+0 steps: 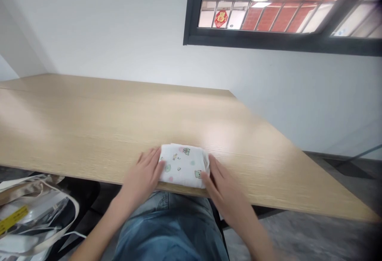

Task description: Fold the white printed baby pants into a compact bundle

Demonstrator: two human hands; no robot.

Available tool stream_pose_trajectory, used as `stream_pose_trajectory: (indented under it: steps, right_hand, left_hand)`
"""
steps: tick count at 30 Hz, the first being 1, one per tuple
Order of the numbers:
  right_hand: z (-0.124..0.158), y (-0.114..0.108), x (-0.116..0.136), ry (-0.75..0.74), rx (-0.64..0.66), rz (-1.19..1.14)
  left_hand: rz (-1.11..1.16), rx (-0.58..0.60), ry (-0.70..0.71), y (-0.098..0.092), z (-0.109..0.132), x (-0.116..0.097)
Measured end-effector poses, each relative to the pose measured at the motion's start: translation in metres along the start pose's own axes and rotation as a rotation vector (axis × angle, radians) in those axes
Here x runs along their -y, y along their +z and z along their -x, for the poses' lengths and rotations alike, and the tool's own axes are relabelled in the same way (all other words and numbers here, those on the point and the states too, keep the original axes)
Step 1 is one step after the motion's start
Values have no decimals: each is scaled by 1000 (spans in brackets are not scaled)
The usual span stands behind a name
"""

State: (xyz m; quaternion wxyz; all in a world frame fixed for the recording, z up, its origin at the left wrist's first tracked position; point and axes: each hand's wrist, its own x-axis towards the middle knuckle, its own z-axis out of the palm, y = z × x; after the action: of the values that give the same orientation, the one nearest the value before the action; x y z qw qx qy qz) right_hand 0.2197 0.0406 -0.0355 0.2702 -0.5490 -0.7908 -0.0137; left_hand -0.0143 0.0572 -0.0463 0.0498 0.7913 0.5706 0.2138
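A white folded cloth [182,166] printed with small green, pink and yellow cartoon figures lies at the front edge of the table, in a compact rectangular bundle. My left hand [143,176] grips its left end, the thumb resting on the near left corner and the fingers along the side. At the opposite end my right hand [224,186] has its thumb on top of the cloth and its fingers against the right side, where rolled or layered edges show. Between the two hands, the printed upper face is fully visible.
The long wooden table [98,121] runs along a white wall, its right side cut at a slant. At lower left, an open bag [64,201] with packaged items sits beside the table. A barred window [268,38] is above. My lap is just below the table edge.
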Motion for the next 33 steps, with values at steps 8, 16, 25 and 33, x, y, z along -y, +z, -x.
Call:
stream_pose_trajectory:
  steps: [8,16,25,33]
  right_hand:
    - [35,-30,50,35,-272,-235]
    - [-7,14,38,61,-185,-246]
    - [-40,13,16,236,81,-530]
    - [-41,15,16,228,115,-538]
  left_hand:
    - [179,-74,-146,-37,-6,-12]
    - [296,122,39,-30,-71,-22]
    - [548,-86,-202,-6,-12,-31]
    - [623,-36,-346,-11,-25,-16]
